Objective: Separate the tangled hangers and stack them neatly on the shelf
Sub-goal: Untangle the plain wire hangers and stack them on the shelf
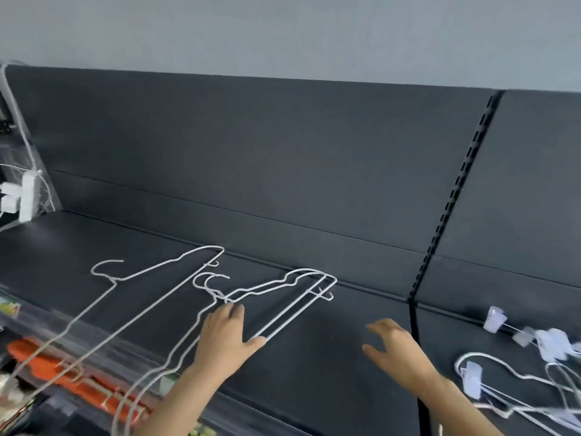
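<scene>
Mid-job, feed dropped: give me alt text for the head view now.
The left hand lies flat on two aligned white wire hangers on the dark shelf, while the right hand hovers open beside it. Another hanger lies further left; a tangled pile with clips waits at the right.

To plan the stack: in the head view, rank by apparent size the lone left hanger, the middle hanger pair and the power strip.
1. The lone left hanger and the hanger pair look alike, so they stay unranked.
2. The power strip is clearly smallest.

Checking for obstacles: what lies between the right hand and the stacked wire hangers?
Head view: only bare shelf lies between right hand and stacked wire hangers.
</scene>
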{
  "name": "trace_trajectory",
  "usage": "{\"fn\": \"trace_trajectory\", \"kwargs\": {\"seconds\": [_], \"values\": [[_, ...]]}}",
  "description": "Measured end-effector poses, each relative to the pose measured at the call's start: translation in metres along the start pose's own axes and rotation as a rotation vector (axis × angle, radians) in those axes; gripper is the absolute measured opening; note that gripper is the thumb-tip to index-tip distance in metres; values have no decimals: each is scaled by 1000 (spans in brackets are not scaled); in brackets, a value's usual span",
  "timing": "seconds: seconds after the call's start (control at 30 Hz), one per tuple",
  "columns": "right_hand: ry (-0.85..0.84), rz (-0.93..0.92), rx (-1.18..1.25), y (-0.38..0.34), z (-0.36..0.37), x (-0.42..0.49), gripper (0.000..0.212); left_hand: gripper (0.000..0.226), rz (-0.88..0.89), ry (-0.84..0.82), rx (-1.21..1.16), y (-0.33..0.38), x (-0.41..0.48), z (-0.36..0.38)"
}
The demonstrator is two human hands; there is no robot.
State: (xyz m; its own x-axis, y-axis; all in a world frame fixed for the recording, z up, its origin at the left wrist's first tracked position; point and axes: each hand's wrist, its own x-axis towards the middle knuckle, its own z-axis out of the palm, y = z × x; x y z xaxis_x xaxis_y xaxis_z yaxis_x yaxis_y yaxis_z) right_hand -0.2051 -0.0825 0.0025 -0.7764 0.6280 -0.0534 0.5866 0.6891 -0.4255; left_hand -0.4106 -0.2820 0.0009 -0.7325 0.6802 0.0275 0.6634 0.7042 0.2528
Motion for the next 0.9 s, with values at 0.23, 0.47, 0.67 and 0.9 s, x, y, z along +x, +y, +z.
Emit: {"fn": "trace_trajectory", "kwargs": {"seconds": [0.23,0.47,0.67,0.9], "values": [[81,112,-104,56,-31,-45,47,62,212,-95,-48,85,-8,18],[137,190,-61,133,-68,-108,44,58,359,-151,-108,188,-32,40],[122,226,-80,222,-105,-169,42,46,422,-162,-115,291,-71,73],[93,209,-91,306,-137,-214,32,34,447,-128,-139,382,-101,111]]}}
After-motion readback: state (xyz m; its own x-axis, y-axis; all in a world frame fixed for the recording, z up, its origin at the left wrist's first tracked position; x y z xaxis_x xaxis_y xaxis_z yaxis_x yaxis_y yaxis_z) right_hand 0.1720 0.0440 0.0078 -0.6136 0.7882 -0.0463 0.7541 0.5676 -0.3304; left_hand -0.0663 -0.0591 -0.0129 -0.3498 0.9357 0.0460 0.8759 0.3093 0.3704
